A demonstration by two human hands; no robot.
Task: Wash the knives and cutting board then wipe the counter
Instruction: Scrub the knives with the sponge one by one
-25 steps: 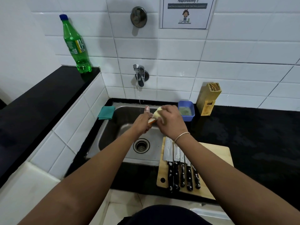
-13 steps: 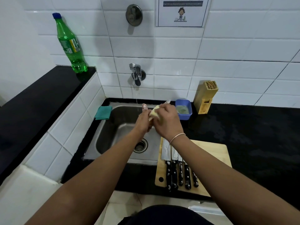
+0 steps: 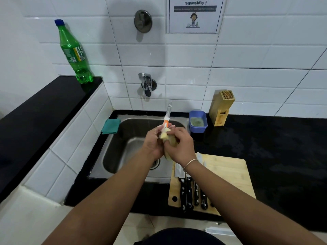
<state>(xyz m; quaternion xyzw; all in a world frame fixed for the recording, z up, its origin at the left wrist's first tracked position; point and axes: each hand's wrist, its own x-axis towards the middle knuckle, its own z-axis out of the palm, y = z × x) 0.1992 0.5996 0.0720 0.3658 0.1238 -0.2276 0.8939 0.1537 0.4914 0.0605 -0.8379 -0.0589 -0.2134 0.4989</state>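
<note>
Orange-handled knife (image 3: 167, 115) is upright over the sink (image 3: 113, 156), blade pointing up toward the tap (image 3: 146, 84). Left hand (image 3: 153, 142) grips its handle; right hand (image 3: 180, 145) clasps a yellow sponge (image 3: 169, 139) against it (fingers curled round). Cutting board (image 3: 228, 172) sits on the counter (image 3: 283, 156) just R of the sink, w/ black-handled knives (image 3: 190, 191) lying on it.

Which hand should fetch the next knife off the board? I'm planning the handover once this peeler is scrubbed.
Right, probably. The right hand holds only the sponge and its forearm already lies over the board where the knives wait. The left hand grips the peeler over the sink.
</note>
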